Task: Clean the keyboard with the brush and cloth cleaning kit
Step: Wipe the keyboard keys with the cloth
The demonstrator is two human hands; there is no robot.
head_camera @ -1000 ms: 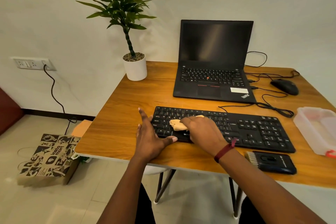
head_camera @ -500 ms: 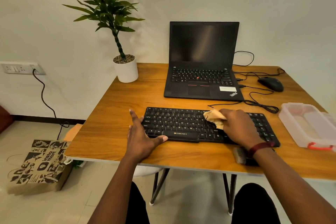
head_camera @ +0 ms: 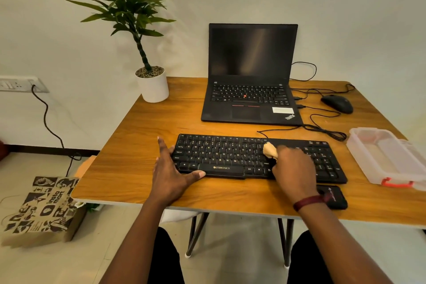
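Keyboard (head_camera: 226, 157) lies flat on the wooden table (head_camera: 138, 145), near the front edge, with both hands on it. Right hand (head_camera: 294, 168): fingers curled, pinching a balled tan cloth (head_camera: 269, 150) and pressing it on the keys right of the letter block. Left hand (head_camera: 170, 173): fingers straight and together, laid against the keyboard's left end, thumb spread out along its front edge. Brush (head_camera: 334, 196): black, flat on the table just in front of the keyboard's right end, partly hidden by the right wrist. Clear plastic container (head_camera: 355, 152) with an orange latch sits right of the keyboard, apart from it; contents cannot be told. Behind: open laptop (head_camera: 251, 99), screen dark; mouse (head_camera: 337, 104) to its right; potted plant (head_camera: 153, 85) at the far left corner. Printed paper bag (head_camera: 41, 210) on the floor, left.
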